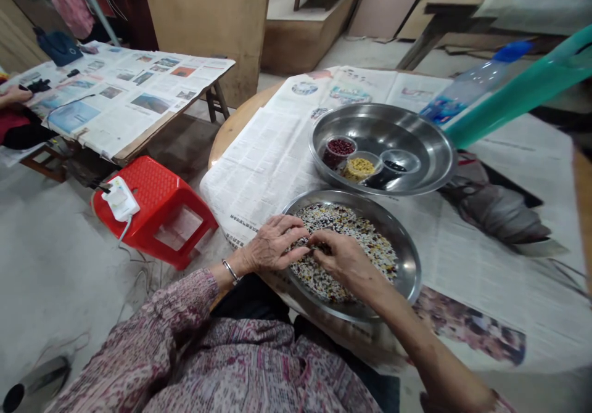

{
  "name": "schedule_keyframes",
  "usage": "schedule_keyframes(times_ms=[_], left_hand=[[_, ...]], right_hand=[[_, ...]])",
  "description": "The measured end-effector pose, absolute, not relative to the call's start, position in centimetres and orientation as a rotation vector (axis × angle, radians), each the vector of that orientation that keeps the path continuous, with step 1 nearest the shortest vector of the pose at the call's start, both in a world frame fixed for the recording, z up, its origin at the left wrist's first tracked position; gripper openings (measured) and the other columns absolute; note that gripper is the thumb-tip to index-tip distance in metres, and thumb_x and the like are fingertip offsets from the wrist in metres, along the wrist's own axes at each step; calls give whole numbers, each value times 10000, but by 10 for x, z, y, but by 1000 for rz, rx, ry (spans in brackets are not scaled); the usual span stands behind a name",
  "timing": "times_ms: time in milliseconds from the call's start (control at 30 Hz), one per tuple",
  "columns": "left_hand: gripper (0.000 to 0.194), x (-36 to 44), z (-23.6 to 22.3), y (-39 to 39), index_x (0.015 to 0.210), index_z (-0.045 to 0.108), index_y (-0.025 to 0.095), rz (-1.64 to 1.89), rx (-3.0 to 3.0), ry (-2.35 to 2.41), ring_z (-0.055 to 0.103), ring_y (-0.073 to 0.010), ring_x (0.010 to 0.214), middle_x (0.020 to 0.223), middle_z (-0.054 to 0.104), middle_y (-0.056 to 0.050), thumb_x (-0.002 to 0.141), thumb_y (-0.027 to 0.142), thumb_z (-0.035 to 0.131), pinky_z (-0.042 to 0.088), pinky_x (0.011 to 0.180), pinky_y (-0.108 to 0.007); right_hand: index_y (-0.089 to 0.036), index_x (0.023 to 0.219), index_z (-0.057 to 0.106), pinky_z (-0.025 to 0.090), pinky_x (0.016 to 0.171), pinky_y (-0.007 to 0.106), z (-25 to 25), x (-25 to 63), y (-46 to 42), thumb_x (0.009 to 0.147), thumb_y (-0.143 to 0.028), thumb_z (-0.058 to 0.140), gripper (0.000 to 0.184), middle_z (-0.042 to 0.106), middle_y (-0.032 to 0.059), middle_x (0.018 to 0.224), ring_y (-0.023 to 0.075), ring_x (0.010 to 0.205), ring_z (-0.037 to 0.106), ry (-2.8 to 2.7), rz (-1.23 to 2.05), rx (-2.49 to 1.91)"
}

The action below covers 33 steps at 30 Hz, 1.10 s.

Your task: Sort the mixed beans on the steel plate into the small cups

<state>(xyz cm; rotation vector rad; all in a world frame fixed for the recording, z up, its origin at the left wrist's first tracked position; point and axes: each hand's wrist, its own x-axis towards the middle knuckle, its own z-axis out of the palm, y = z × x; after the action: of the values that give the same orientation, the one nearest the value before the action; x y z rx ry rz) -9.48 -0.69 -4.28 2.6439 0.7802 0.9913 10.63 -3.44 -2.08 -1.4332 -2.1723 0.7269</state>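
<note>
A steel bowl in front of me holds mixed grains and beans, mostly white with yellow, dark red and black bits. My left hand lies over the bowl's left part, fingers stretched out and apart. Close beside its fingertips, my right hand has its fingers curled together at the grains; what they pinch, if anything, is hidden. Behind stands a wider steel basin with three clear cups in it: one of dark red beans, one of yellow beans, one with a few black beans.
Newspaper covers the round table. At right are a plastic bottle, a long green tube and a grey bundle. A red stool bears a power strip. People sit by another newspaper-covered table.
</note>
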Motion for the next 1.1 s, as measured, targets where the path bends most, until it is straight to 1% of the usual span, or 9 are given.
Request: schedule_keyframes(times_ms=[167, 300, 467, 567, 700, 767, 933, 1033, 1100], left_hand=[[320, -94, -45, -6, 1137, 592, 138, 989, 2626, 793, 555, -236, 1134, 1161, 608, -126, 979, 380, 454, 476, 991, -407], [319, -94, -44, -6, 1147, 583, 133, 1002, 2625, 789, 554, -235, 1140, 1169, 607, -131, 984, 365, 438, 474, 997, -408], [308, -94, -40, -7, 1133, 585, 123, 1064, 2625, 766, 560, -227, 1112, 1141, 615, -128, 988, 360, 452, 483, 977, -389], [308, -94, -39, -7, 1114, 593, 127, 1072, 2627, 757, 568, -223, 1095, 1114, 625, -125, 994, 367, 442, 486, 966, -385], [309, -94, -40, -7, 1116, 595, 129, 1066, 2637, 761, 572, -226, 1093, 1119, 626, -123, 994, 367, 441, 486, 960, -394], [307, -94, -40, -7, 1121, 595, 131, 1050, 2635, 766, 571, -226, 1099, 1129, 623, -121, 992, 366, 446, 484, 965, -399], [309, -95, -39, -9, 1121, 597, 139, 981, 2626, 804, 562, -229, 1117, 1150, 612, -121, 992, 370, 436, 481, 987, -412], [306, -95, -39, -9, 1146, 579, 124, 1030, 2612, 781, 553, -236, 1132, 1165, 596, -135, 982, 349, 451, 491, 992, -409], [326, -95, -40, -8, 1182, 555, 114, 1057, 2584, 778, 539, -244, 1159, 1206, 569, -153, 975, 348, 464, 491, 1012, -417]], right_hand=[[-224, 951, 683, 518, 777, 312, -19, 93, -60, 836, -141, 462, 263, 698, 46, 950, 172, 851, 642, -2281, 798, -1220], [-219, 955, 679, 535, 837, 383, -23, 87, -60, 880, -154, 472, 229, 680, 95, 1034, 240, 1004, 595, -2432, 480, -1230], [-199, 978, 669, 519, 818, 412, -24, 121, -39, 902, -162, 453, 232, 661, 118, 1115, 277, 1016, 565, -2445, 53, -1548], [-190, 961, 663, 509, 816, 420, -28, 152, -43, 908, -221, 462, 210, 652, 130, 1111, 287, 1001, 567, -2290, -70, -1741], [-204, 1121, 622, 499, 842, 392, -35, 165, -69, 896, -389, 532, 305, 638, 107, 1071, 253, 952, 598, -2225, 147, -1701], [-203, 1168, 604, 501, 808, 363, -37, 154, -78, 881, -392, 539, 350, 626, 100, 1059, 229, 909, 613, -2209, 304, -1659], [-204, 837, 651, 470, 718, 303, -37, 112, -61, 821, -209, 468, 184, 645, 50, 850, 167, 733, 601, -2074, 618, -1559], [-206, 783, 648, 454, 685, 288, -31, 98, -32, 805, -215, 498, 152, 655, 22, 743, 159, 680, 587, -1978, 730, -1506], [-204, 805, 659, 454, 693, 289, -27, 94, -13, 832, -234, 501, 162, 671, 25, 756, 160, 689, 584, -2002, 720, -1432]])
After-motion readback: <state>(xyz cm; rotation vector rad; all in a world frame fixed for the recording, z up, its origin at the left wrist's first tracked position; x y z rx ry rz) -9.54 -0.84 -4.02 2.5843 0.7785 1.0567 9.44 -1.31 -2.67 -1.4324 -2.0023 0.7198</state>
